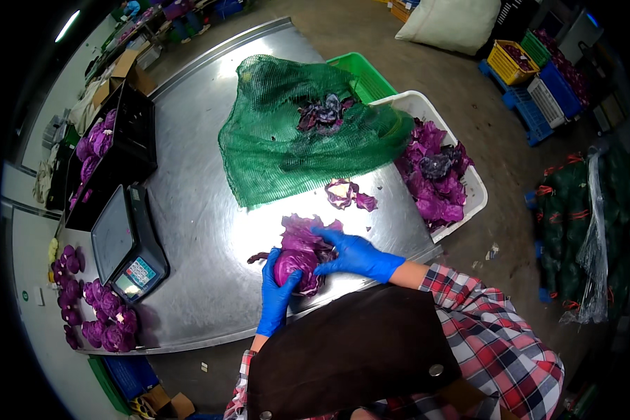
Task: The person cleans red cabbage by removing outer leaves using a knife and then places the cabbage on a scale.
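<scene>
Near the steel table's front edge, my blue-gloved left hand [278, 287] grips a purple cabbage [292, 273] from the left. My gloved right hand [350, 255] is closed at the cabbage's upper right, on a loose outer leaf [301, 229] that stands away from the head. A brown stalk-like scrap [257, 257] shows at the left of the cabbage. Just beyond lie torn leaves [341, 194] and a spread green mesh bag [280, 147] with dark trimmings [318, 113] on it.
A white bin [477, 192] of leaves and a green crate [359, 73] border the table's right. On the left are a scale [115, 231], a black crate [129, 140] of cabbages and piled cabbages [112, 322]. Filled mesh sacks [570, 231] stand on the floor at right.
</scene>
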`<state>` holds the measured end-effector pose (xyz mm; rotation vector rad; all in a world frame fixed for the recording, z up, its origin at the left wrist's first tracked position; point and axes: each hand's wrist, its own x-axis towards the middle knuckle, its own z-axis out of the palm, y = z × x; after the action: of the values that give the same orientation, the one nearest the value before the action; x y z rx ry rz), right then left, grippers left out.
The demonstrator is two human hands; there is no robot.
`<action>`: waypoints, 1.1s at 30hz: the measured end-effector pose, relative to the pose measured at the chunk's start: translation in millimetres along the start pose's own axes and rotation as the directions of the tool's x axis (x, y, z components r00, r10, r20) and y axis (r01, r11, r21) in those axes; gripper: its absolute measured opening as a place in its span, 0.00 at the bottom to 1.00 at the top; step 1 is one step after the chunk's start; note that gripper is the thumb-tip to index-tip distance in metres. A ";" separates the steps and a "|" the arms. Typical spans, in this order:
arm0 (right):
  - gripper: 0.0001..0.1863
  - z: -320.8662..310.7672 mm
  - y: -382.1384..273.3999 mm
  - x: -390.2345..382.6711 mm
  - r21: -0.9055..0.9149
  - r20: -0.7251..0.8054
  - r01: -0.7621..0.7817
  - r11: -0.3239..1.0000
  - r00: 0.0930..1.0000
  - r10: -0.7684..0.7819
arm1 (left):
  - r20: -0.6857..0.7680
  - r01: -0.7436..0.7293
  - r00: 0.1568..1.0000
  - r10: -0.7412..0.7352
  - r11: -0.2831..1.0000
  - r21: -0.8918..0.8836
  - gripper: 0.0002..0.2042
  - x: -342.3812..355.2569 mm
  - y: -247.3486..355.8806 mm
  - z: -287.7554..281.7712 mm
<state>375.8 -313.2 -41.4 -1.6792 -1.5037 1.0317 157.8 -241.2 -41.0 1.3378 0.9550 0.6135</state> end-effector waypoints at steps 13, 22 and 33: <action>0.22 14.9 39.2 24.1 -0.022 0.041 -0.043 0.999 0.998 0.044 | 0.096 -0.111 0.989 0.111 0.994 -0.005 0.43 11.4 -17.6 -5.6; 0.28 -25.2 -24.1 2.6 0.306 -0.010 -0.038 0.951 0.999 0.044 | 0.111 0.540 0.842 -0.529 0.829 -0.147 0.34 6.4 14.1 16.4; 0.31 -30.4 -19.9 21.0 -0.185 -0.112 0.132 0.974 0.982 -0.154 | 0.039 -0.209 0.976 0.216 0.857 0.471 0.57 29.6 19.1 42.9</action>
<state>393.7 -288.7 -12.3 -1.6930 -1.6464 0.7207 212.1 -235.8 -30.5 1.8998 1.0156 0.5758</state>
